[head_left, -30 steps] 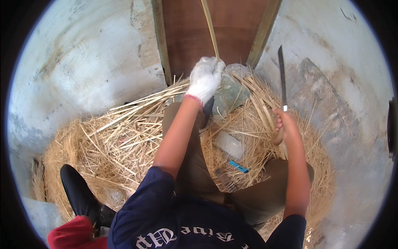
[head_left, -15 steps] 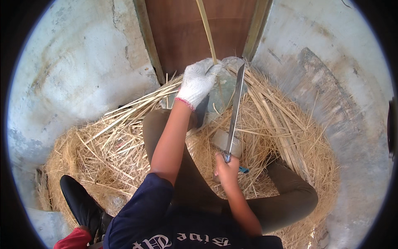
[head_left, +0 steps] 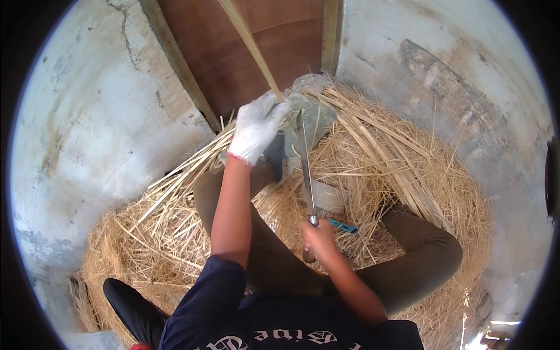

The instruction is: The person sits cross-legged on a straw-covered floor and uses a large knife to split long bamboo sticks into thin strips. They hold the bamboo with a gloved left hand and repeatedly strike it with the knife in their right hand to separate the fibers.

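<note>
My left hand (head_left: 258, 129), in a white knit glove with a red cuff edge, is closed around a long pale strip, likely bamboo (head_left: 252, 46), which rises up and away past the door. My bare right hand (head_left: 319, 239) grips the handle of a long knife (head_left: 305, 160). Its narrow blade points away from me, the tip just right of the glove and apart from the strip. Beneath the glove and blade tip lies a grey-green rounded surface (head_left: 319, 119). The strip's lower end is hard to make out behind the glove and blade.
Thin shavings (head_left: 157, 251) cover the floor around my crossed legs. Split strips lie in a bundle (head_left: 388, 154) at right and another (head_left: 189, 166) at left. A pale block (head_left: 328, 197) and a blue-handled tool (head_left: 343, 226) lie near the knife. Ahead stand a brown door (head_left: 262, 52) and worn walls.
The view has shifted and turned a little. My right hand and the knife have come lower and further left, the blade now closer to upright. The left hand still holds the strip, now more slanted.
</note>
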### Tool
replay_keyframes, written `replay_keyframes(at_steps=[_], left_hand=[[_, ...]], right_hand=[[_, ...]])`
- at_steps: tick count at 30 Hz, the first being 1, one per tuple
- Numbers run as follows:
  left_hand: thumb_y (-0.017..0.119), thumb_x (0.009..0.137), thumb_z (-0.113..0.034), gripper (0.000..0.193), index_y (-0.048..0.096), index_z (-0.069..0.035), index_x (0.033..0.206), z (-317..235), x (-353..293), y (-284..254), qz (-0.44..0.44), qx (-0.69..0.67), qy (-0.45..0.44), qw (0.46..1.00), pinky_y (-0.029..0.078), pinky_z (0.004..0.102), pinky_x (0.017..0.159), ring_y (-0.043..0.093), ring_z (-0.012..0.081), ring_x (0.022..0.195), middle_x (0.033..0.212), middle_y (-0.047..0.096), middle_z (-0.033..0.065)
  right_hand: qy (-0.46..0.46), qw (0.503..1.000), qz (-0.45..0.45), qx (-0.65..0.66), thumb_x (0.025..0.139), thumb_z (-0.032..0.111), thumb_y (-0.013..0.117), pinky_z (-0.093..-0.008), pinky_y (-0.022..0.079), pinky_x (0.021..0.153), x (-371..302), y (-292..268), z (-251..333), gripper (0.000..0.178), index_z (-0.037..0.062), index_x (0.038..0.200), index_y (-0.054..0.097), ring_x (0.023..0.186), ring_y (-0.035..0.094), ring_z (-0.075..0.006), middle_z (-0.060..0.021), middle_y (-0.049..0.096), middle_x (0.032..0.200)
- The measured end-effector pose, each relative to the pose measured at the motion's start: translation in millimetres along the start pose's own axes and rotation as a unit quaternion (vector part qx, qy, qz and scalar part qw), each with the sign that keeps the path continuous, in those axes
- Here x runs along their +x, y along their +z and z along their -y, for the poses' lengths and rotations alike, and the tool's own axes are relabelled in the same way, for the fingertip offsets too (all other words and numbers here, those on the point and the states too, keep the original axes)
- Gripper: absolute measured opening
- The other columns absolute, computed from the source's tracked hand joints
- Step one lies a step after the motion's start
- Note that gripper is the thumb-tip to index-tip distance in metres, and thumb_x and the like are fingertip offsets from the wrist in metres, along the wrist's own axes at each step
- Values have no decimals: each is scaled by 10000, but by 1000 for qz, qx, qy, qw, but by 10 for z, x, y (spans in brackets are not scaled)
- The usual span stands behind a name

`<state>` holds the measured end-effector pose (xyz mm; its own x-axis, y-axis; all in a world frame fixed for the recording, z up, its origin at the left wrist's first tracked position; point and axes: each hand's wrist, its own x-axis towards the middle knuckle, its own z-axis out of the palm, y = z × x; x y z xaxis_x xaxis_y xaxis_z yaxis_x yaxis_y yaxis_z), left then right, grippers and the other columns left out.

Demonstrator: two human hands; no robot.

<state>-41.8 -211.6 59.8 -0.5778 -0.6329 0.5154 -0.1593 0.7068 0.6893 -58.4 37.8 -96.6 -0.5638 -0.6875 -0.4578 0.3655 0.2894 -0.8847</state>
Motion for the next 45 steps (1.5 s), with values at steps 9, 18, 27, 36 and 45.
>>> replay_keyframes(at_steps=[9, 18, 27, 36, 45], left_hand=[[684, 948, -295, 293, 733, -45, 1092, -81, -18, 102, -8, 3, 7, 1000, 539, 381, 849, 706, 336, 962, 1037, 723, 182], [700, 935, -280, 284, 747, -38, 1076, -43, -13, 96, -37, -7, -26, 999, 547, 355, 845, 726, 290, 945, 1032, 739, 165], [665, 944, -318, 298, 749, -65, 1076, -72, -48, 144, -61, 83, -7, 995, 551, 399, 872, 701, 350, 1004, 1063, 731, 165], [670, 950, -313, 297, 738, -55, 1080, -85, -29, 186, -48, 51, -9, 998, 539, 404, 840, 695, 369, 983, 1064, 724, 171], [672, 984, -205, 231, 750, -12, 1084, -157, -54, 1, -105, -65, -51, 991, 547, 324, 863, 724, 208, 957, 1053, 766, 93]], right_hand=[[-145, 985, -59, -77, 882, 111, 650, -324, 378, 386, 55, 17, -158, 300, 64, 618, 515, 382, 457, -134, -12, 508, 511], [-30, 993, -71, 93, 880, 125, 659, -316, 362, 376, 85, -116, -102, 248, 63, 675, 534, 381, 452, -135, -31, 487, 525], [100, 991, -16, 91, 871, 66, 654, -300, 362, 383, -50, -83, 61, 231, 74, 677, 528, 386, 446, -127, -30, 488, 523], [50, 991, 36, 117, 838, 99, 700, -302, 348, 385, 28, -61, -18, 238, 63, 672, 533, 391, 446, -125, -29, 487, 528], [-32, 995, -64, 68, 881, 108, 654, -294, 358, 408, 84, -173, -26, 251, 64, 659, 546, 391, 459, -117, -26, 499, 512]])
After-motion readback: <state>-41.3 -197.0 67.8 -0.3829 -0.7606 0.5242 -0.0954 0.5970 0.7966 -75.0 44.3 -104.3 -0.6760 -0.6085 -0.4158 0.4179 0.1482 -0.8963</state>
